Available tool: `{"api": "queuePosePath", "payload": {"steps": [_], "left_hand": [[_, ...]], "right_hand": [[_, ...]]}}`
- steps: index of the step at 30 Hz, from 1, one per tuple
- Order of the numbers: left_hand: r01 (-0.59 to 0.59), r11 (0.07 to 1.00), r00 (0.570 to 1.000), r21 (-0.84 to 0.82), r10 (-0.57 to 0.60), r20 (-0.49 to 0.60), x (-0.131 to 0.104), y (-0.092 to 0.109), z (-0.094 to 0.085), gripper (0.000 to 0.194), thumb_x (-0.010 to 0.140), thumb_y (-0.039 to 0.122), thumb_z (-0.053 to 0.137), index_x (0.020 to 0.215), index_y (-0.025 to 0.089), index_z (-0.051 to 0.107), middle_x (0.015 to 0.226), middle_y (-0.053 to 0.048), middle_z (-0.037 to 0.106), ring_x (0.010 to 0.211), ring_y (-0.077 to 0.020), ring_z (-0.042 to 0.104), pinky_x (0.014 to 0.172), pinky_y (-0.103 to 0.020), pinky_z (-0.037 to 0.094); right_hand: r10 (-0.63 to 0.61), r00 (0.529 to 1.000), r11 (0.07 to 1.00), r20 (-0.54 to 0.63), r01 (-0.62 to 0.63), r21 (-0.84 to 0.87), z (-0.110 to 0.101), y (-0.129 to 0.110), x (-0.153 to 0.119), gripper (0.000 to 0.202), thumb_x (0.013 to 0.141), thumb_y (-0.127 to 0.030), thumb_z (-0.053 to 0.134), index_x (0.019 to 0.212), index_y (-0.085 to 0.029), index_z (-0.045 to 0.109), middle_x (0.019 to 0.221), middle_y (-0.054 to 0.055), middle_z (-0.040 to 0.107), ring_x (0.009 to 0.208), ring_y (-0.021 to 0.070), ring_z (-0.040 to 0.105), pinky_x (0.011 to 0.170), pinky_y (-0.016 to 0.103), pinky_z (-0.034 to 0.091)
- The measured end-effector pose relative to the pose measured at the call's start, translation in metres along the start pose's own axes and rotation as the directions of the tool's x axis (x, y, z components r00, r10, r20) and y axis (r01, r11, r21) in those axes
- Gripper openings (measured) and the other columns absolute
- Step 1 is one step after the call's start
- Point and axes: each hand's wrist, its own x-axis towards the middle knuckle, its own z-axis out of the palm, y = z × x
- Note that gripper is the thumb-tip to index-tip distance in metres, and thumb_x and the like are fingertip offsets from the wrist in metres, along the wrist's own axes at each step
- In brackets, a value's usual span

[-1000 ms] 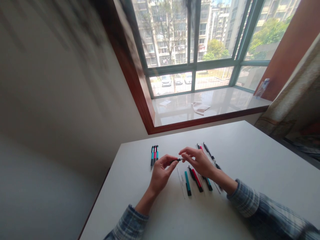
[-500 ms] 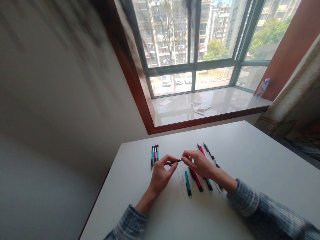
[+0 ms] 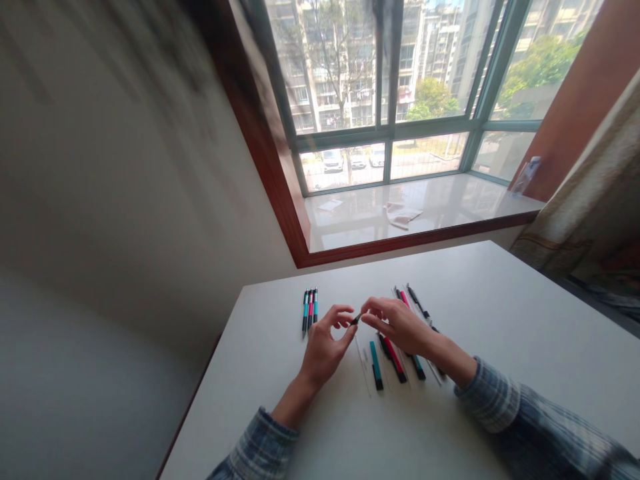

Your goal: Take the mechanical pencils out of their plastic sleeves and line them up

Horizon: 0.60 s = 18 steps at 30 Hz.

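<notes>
Tilt now clear in small black pen part [image 3: 355, 320], nearly level half a second ago, with its right end raised. For the work in hand, probably meaning a small adjustment of angle between both hands. Left hand [image 3: 323, 348] clamped on the lower end by thumb and finger, other fingers curled loosely above. Right hand [image 3: 397, 325] palm down, fingertips bunched at the upper end; firm grip there not possible to tell. Over white table [image 3: 370, 437], nearer the body, teal pen barrel [image 3: 375, 362] and red pen barrel [image 3: 394, 359]; at left, three retractable pens [image 3: 311, 309].
</notes>
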Motion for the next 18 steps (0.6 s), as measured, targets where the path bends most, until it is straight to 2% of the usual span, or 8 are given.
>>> {"api": "queuePosePath", "payload": {"steps": [2, 5, 8, 10, 14, 18], "left_hand": [[0.046, 0.996, 0.999, -0.073, -0.048, -0.024, 0.001, -0.002, 0.0, 0.03, 0.09, 0.029, 0.067, 0.119, 0.025, 0.062, 0.092, -0.001, 0.074, 0.083, -0.0178, 0.067, 0.084, -0.033, 0.051], [0.106, 0.976, 0.992, -0.191, -0.118, -0.055, 0.002, -0.007, 0.0, 0.037, 0.087, 0.032, 0.071, 0.122, 0.024, 0.061, 0.092, -0.002, 0.073, 0.084, -0.018, 0.068, 0.085, -0.033, 0.053], [0.163, 0.936, 0.98, -0.312, -0.189, -0.054, 0.002, -0.01, 0.001, 0.043, 0.084, 0.033, 0.074, 0.123, 0.023, 0.059, 0.091, -0.003, 0.072, 0.082, -0.0175, 0.069, 0.084, -0.032, 0.055], [0.195, 0.907, 0.973, -0.372, -0.226, -0.042, 0.002, -0.011, 0.002, 0.044, 0.083, 0.034, 0.075, 0.122, 0.022, 0.059, 0.09, -0.003, 0.072, 0.082, -0.0174, 0.069, 0.082, -0.031, 0.055], [0.252, 0.877, 0.96, -0.41, -0.28, -0.01, 0.0, -0.007, 0.001, 0.039, 0.08, 0.037, 0.077, 0.114, 0.019, 0.065, 0.09, -0.004, 0.072, 0.083, -0.0183, 0.069, 0.079, -0.03, 0.055], [0.275, 0.855, 0.953, -0.439, -0.304, 0.004, 0.001, -0.002, 0.0, 0.032, 0.079, 0.037, 0.078, 0.102, 0.017, 0.069, 0.091, -0.006, 0.073, 0.084, -0.0188, 0.069, 0.082, -0.032, 0.055]], "right_hand": [[0.018, 1.0, 0.998, 0.019, -0.017, -0.054, -0.005, -0.003, -0.001, 0.031, 0.1, -0.045, 0.057, 0.12, -0.021, 0.061, 0.092, 0.005, 0.07, 0.088, 0.0213, 0.061, 0.078, 0.033, 0.047], [0.005, 0.996, 0.99, 0.089, 0.008, -0.138, -0.011, -0.012, -0.009, 0.063, 0.088, -0.047, 0.073, 0.141, -0.024, 0.05, 0.109, 0.009, 0.07, 0.108, 0.0288, 0.059, 0.09, 0.042, 0.05], [0.002, 0.987, 0.985, 0.16, 0.026, -0.171, -0.014, -0.022, -0.024, 0.094, 0.074, -0.051, 0.084, 0.152, -0.028, 0.039, 0.123, 0.011, 0.065, 0.121, 0.0328, 0.053, 0.098, 0.047, 0.049], [0.009, 0.984, 0.98, 0.18, 0.027, -0.196, -0.014, -0.029, -0.035, 0.106, 0.067, -0.051, 0.089, 0.155, -0.028, 0.035, 0.129, 0.012, 0.062, 0.128, 0.0342, 0.049, 0.104, 0.049, 0.047], [0.024, 0.974, 0.977, 0.226, 0.024, -0.21, -0.01, -0.038, -0.05, 0.112, 0.063, -0.048, 0.091, 0.156, -0.027, 0.033, 0.141, 0.013, 0.057, 0.139, 0.036, 0.04, 0.113, 0.05, 0.039], [0.063, 0.962, 0.972, 0.264, 0.0, -0.234, -0.005, -0.04, -0.053, 0.111, 0.063, -0.046, 0.09, 0.156, -0.027, 0.033, 0.143, 0.012, 0.056, 0.143, 0.0387, 0.035, 0.115, 0.053, 0.035]]}}
